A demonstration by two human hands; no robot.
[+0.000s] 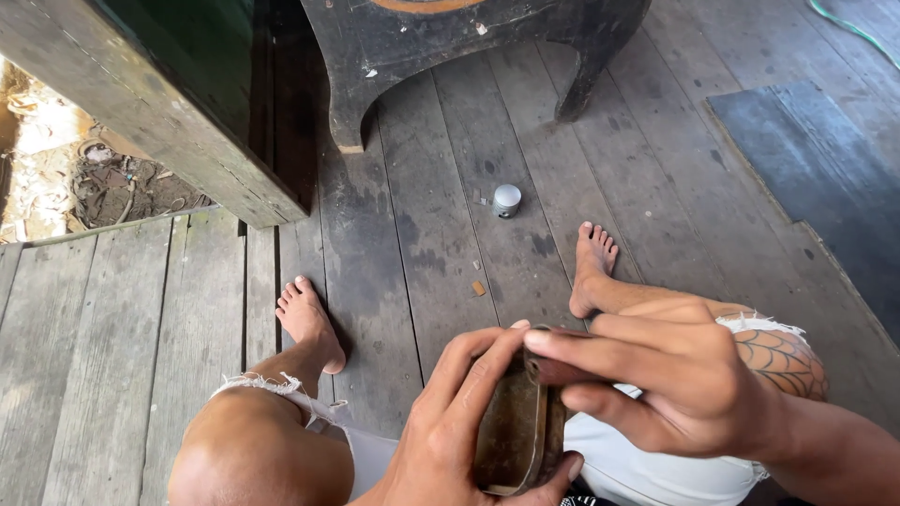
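Rusty metal tin [514, 433], brown and oval, sits upright in the left hand [450, 440], gripped by its sides above the person's lap. The right hand [684, 375] pinches a small dark piece [562, 371] against the tin's top edge, fingers narrow around it. This looks like the working stage, with the piece pressed or rubbed at the rim; a steady hold on the tin seems called for. A small silver cylinder [506, 200] stands apart on the wooden floor [412, 244], near a dark stool [469, 37].
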